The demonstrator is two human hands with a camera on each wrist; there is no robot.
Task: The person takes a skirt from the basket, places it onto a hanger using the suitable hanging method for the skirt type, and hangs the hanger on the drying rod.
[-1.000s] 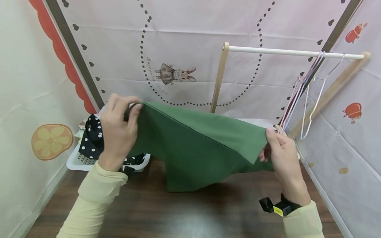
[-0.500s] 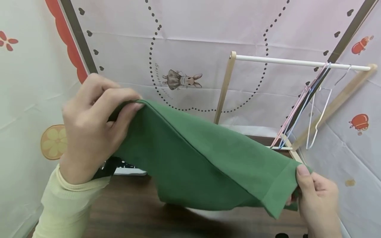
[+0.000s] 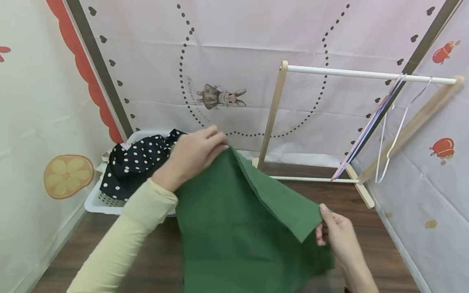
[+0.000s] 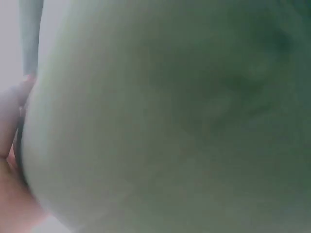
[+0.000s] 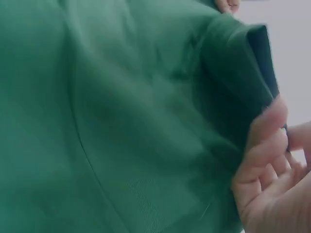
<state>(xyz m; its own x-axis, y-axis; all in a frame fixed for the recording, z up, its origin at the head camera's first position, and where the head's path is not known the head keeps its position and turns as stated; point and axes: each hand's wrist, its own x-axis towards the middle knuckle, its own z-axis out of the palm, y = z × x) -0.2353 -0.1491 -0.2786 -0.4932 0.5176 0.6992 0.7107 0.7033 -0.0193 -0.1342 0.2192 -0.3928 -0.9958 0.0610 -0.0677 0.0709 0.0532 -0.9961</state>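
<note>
A plain green garment [image 3: 234, 228] hangs spread between both hands in the head view. My left hand [image 3: 199, 152] pinches its upper edge near the middle of that view. My right hand [image 3: 338, 232] grips a hemmed corner lower on the right, thumb on top. In the right wrist view, the curled fingers of the right hand [image 5: 267, 170] hold the edge of a sleeve-like opening [image 5: 262, 53]. Blurred green cloth [image 4: 170, 121] fills most of the left wrist view, with part of the left hand [image 4: 12, 160] at its left edge.
Left of the garment, a white plastic basket [image 3: 104, 207] holds black polka-dot cloth [image 3: 141, 162]. A low wooden rack with a white rail [image 3: 348, 73] stands at the back right. Several pink and blue hangers [image 3: 370, 126] and a white hanger [image 3: 397, 134] hang there. Walls close both sides.
The left hand has moved right, nearer the right hand, still holding the garment's edge. The right hand went down and right, then back up and left. The cloth now hangs lower, slackened.
</note>
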